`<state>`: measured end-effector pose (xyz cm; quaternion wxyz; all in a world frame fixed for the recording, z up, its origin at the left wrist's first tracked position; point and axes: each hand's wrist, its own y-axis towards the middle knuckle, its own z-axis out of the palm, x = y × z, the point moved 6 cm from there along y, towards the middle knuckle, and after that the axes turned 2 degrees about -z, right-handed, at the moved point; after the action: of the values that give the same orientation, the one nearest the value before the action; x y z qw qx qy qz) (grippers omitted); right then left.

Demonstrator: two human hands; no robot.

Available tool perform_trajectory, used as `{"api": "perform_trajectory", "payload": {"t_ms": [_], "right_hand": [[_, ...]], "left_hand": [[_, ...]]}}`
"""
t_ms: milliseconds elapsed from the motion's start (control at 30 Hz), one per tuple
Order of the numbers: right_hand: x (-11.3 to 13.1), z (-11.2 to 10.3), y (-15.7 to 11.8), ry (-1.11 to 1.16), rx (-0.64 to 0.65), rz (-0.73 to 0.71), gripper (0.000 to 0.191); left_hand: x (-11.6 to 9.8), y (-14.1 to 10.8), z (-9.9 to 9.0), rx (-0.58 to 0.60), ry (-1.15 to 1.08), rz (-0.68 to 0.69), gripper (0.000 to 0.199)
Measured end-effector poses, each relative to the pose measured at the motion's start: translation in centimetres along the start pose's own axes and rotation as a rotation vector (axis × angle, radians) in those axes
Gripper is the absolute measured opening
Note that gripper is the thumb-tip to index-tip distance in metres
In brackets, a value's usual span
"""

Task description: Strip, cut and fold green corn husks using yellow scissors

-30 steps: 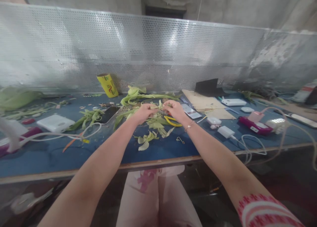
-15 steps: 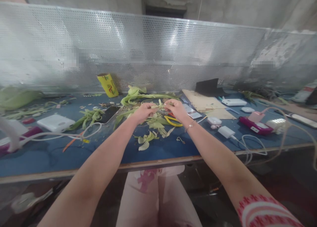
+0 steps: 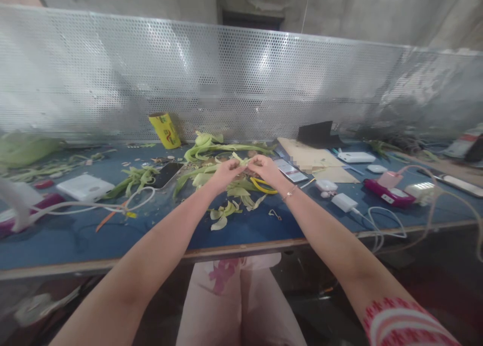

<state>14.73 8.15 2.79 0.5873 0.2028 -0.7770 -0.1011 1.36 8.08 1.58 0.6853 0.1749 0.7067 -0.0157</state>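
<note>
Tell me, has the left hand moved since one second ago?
Yes. The left hand has shifted a little to the right, farther from the yellow packet and closer to the right hand; both pinch a green leaf strip over the table.

Leaf strip (image 3: pixel 241 161) in my fingers (image 3: pixel 237 168): pale green, fibrous, matt. Desk (image 3: pixel 75 235): blue matt covering, bare wood edge. Back screen (image 3: pixel 113 74): perforated metal, shiny. Charger (image 3: pixel 344 201): white smooth plastic. Board (image 3: pixel 305 157): brown cardboard, dull.

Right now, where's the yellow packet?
In the head view, the yellow packet leans against the perforated metal screen at the back, left of both hands.
</note>
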Motion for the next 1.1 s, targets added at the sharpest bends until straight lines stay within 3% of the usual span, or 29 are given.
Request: {"api": "perform_trajectory", "payload": {"t_ms": [167,233,367,500,600,767,1100], "right_hand": [[1.1,-1.8,-0.1,-0.253,-0.21,-0.209,0.026],[1.2,-1.7,0.0,-0.254,-0.163,-0.258,0.028],[1.2,-0.6,-0.1,-0.33,-0.023,-0.28,0.011],[1.1,-0.6,-0.4,-0.351,-0.113,-0.226,0.009],[1.3,-0.4,-0.7,-0.37,-0.191,-0.269,0.009],[1.9,0.4,-0.9,-0.432,-0.222,-0.387,0.011],[1.8,0.6,-0.7,-0.415,-0.12,-0.373,0.015]], "left_hand": [[0.5,0.4,-1.0,-0.03,0.099,-0.02,0.033],[0.4,0.4,-1.0,-0.011,0.086,-0.035,0.034],[0.0,0.1,-0.6,-0.033,-0.065,-0.073,0.034],[-0.1,-0.3,-0.1,-0.113,-0.28,-0.141,0.046],[0.2,-0.4,0.1,-0.191,-0.322,-0.157,0.048],[0.5,0.0,-0.5,-0.288,-0.168,-0.077,0.052],[-1.1,0.3,-1.7,-0.21,0.218,0.15,0.042]]}}
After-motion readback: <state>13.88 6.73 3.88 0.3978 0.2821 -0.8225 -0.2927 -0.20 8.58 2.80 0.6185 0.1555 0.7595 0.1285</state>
